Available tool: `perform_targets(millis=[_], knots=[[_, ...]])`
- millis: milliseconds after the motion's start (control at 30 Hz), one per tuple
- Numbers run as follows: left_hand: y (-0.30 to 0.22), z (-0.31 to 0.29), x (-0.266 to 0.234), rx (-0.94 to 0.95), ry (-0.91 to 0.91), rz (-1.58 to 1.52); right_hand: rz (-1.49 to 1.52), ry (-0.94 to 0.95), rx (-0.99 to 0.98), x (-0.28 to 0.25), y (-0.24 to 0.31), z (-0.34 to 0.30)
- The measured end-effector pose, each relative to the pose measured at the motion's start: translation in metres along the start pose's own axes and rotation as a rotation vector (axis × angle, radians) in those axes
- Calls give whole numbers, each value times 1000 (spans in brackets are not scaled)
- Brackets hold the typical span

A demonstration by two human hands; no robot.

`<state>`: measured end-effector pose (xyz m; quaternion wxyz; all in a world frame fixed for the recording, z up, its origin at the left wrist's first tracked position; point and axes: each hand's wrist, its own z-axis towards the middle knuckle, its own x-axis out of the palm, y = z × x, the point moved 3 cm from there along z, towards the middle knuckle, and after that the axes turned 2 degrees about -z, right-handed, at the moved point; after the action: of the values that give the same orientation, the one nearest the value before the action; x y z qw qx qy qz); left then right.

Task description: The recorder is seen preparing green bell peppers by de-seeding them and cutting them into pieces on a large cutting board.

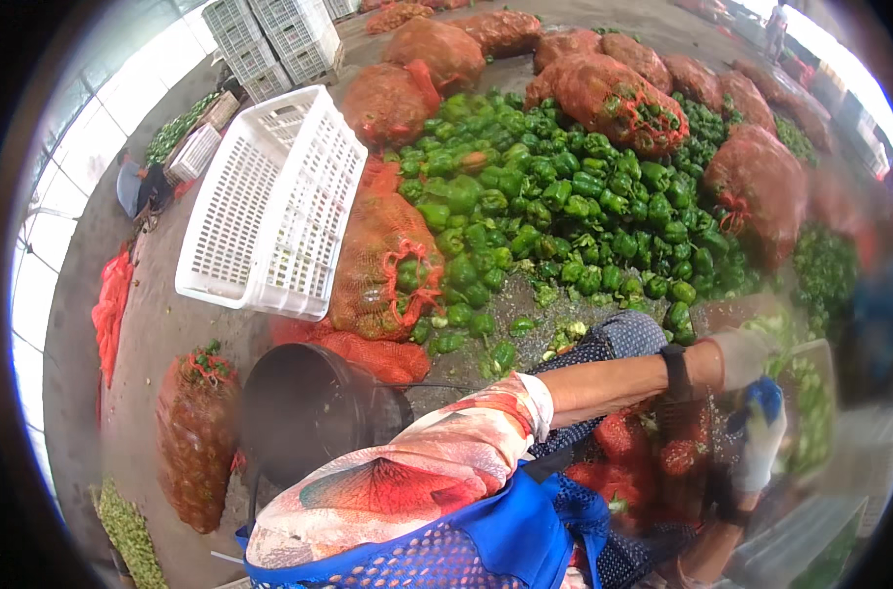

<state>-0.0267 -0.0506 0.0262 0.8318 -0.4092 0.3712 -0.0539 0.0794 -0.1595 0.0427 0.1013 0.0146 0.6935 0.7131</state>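
My left hand, in a pale glove with a dark band at the wrist, reaches across to the right. It is blurred and its fingers cannot be made out. Just below it is my right hand, in a white glove with blue at the finger end; how its fingers are bent is unclear. Both hands are beside a pale crate holding green peppers. Red mesh bags lie below my forearms, near my knees. Whether either hand holds a pepper is hidden by blur.
A large heap of green bell peppers covers the floor ahead, ringed by full red mesh sacks. A white plastic crate stands tilted at left, near a dark bucket and another full sack. A person sits far left.
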Motion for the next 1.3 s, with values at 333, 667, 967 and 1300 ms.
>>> perform_targets(millis=[333,667,967,1300], knots=[[-52,-44,-57,460,-204,-301,106,2,-34,11,39,-60],[133,-303,-543,-456,-897,-149,-204,-348,-189,-125,-15,-47],[91,-174,-464,-268,-636,597,-7,-631,-141,-198,-47,-25],[-80,87,-78,-4,-145,-681,-474,-428,190,-163,-75,0]])
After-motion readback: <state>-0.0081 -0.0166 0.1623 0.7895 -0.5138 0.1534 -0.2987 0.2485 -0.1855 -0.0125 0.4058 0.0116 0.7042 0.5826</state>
